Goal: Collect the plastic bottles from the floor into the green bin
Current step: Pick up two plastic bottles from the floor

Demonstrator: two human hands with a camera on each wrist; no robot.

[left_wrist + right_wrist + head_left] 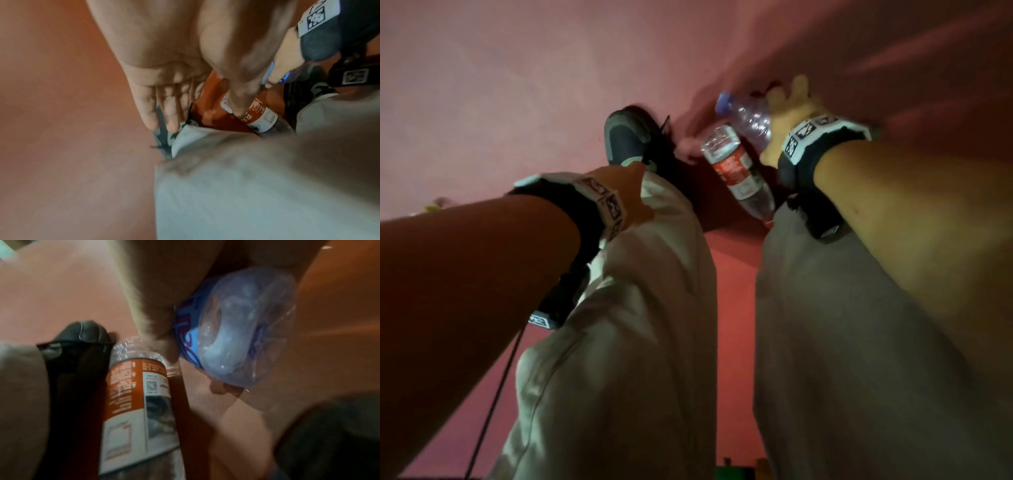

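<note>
My right hand (791,102) grips a clear bottle with a blue cap and blue label (748,118), held low over the floor; its ribbed base (236,340) faces the right wrist camera. A second clear bottle with a red and white label (736,168) lies on the reddish floor between my feet, just beside the held one (139,394). My left hand (164,100) hangs empty with straight fingers next to my left trouser leg (633,192). The red-label bottle (263,116) lies past its thumb.
My dark shoe (630,137) stands left of the lying bottle. Pale trouser legs (640,325) fill the lower view. A sliver of something green (726,472) shows at the bottom edge. Bare reddish floor (500,85) spreads to the left.
</note>
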